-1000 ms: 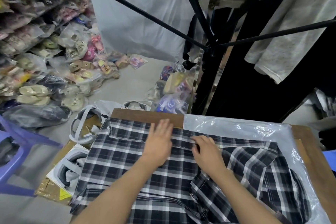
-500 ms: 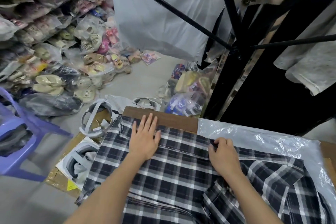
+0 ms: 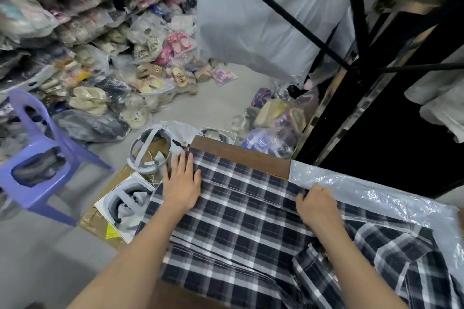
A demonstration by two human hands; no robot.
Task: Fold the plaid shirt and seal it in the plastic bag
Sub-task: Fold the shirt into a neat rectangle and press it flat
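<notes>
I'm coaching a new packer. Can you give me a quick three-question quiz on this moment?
1. Fill the gap: the bag lies toward the person's ___ side of the shirt.
2. True or false: the shirt is already sealed inside the bag.
3. The left hand is: A) flat on the shirt, B) gripping the bag, C) lifted clear of the table.

Key: 1 right; 2 false; 3 A.
</notes>
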